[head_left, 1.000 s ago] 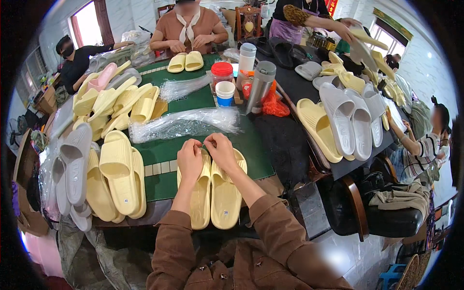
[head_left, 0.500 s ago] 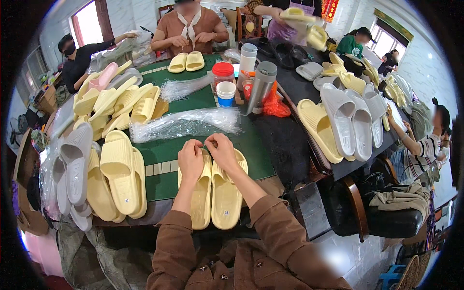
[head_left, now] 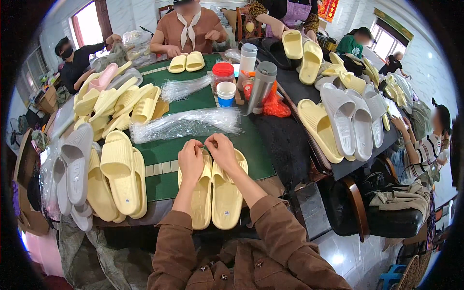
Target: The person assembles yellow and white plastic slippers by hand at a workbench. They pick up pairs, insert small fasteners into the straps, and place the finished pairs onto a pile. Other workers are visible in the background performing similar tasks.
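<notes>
A pair of pale yellow slide sandals lies side by side on the green mat, toes away from me: the left slide and the right slide. My left hand and my right hand meet over the toe ends, fingertips pinched close together. What they pinch is too small to make out. Just beyond my hands lies a bundle of clear plastic strips. Both hands partly cover the slides' straps.
Yellow slides and grey slides are piled at my left. A steel flask, a red-lidded jar and a paper cup stand beyond. More grey slides rest on the right table. Several people work around.
My hands stay nearly in place over the slides. Across the table, a person in a purple apron has lowered a pair of yellow slides toward the dark tabletop.
</notes>
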Motion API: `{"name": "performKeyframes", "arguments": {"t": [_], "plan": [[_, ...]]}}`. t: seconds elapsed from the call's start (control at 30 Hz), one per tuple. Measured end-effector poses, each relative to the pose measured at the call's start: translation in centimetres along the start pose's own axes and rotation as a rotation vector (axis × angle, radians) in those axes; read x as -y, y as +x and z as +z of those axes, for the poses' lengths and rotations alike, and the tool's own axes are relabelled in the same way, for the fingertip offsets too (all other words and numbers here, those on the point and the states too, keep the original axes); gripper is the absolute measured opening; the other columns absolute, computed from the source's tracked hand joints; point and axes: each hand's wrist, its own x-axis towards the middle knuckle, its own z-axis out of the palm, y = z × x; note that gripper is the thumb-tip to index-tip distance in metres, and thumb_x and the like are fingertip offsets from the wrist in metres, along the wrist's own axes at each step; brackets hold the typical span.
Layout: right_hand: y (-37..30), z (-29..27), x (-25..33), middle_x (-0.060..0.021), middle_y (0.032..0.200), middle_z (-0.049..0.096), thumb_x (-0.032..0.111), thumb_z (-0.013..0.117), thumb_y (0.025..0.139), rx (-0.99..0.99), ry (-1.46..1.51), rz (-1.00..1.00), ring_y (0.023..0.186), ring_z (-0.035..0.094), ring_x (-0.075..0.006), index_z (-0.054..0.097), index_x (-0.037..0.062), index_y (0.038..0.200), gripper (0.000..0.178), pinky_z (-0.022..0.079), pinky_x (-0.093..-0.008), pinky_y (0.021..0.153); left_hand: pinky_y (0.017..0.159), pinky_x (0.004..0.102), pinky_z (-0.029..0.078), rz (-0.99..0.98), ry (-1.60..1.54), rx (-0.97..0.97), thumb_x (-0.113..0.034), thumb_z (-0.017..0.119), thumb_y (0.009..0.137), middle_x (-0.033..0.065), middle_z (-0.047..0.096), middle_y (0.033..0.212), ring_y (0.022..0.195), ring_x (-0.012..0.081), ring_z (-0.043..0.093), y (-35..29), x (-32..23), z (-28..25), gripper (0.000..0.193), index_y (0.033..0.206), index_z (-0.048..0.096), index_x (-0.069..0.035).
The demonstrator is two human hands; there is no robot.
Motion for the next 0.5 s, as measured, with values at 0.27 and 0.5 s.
{"name": "performKeyframes", "arguments": {"t": [0.27,0.5], "plan": [[-0.04,0.05,-0.26,-0.0119,0.082,0.060,0.009,0.065,0.081,-0.006,0.022,0.011,0.081,0.057,-0.0296,0.062,0.0025,0.083,0.007,0.045,-0.0402,0.074,0.069,0.0411,0.047,-0.038,0.003,0.052,0.000,0.052,0.083,0.0152,0.062,0.085,0.077,0.0328,0.061,0.03,-0.71,-0.34,0.009,0.089,0.060,0.000],[0.01,-0.01,-0.24,-0.0112,0.081,0.060,0.009,0.065,0.081,-0.006,0.005,0.009,0.080,0.057,-0.0288,0.062,0.0031,0.082,0.007,0.045,-0.0397,0.074,0.068,0.0414,0.047,-0.021,0.012,0.041,0.000,0.053,0.082,0.0152,0.062,0.083,0.076,0.0324,0.061,0.09,-0.59,-0.29,0.010,0.089,0.060,-0.001]]}}
